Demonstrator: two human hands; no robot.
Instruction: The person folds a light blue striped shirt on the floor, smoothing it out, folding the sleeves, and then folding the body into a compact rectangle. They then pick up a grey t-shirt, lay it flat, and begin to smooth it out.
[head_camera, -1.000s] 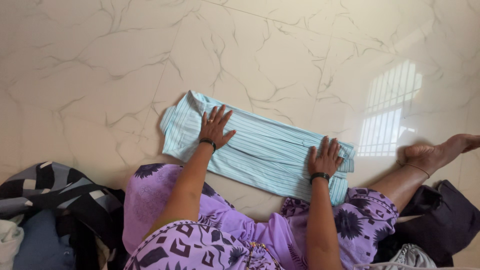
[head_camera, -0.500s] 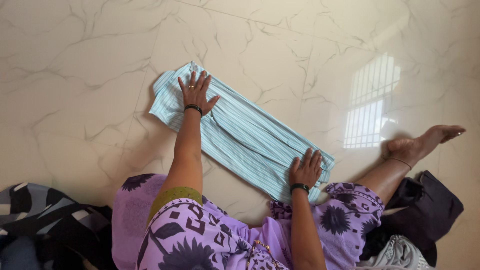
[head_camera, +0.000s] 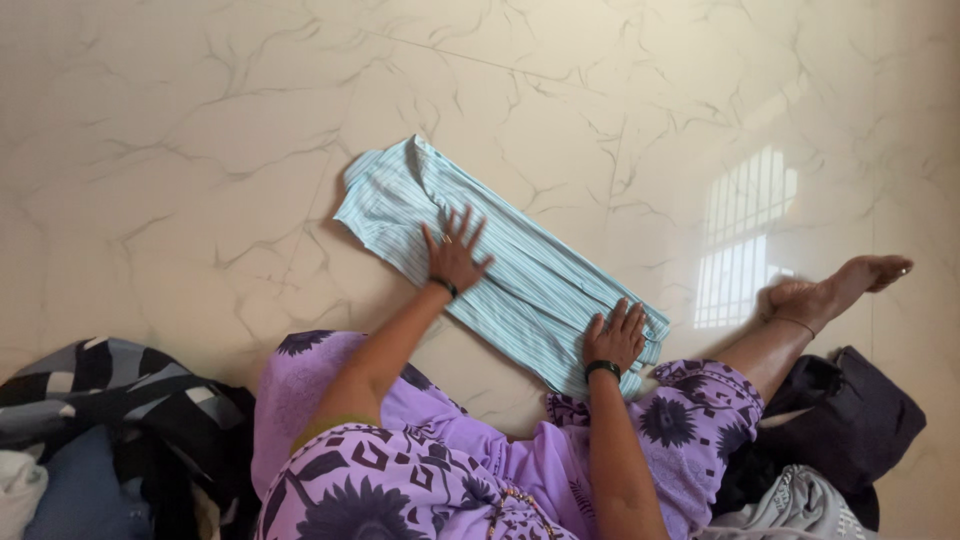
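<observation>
Both hands (head_camera: 455, 255) flat on striped cloth (head_camera: 520, 270), hiding its middle

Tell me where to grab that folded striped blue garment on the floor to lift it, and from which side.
Probably the far narrow end of the striped garment, the upper-left end in the head view, approached from beyond it. That end lies bare on the marble floor. The left hand presses flat near the middle and the right hand flat on the near end, so both cover those parts.

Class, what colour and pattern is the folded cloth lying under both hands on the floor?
Light blue with thin stripes, seen in the head view: folded cloth.
</observation>
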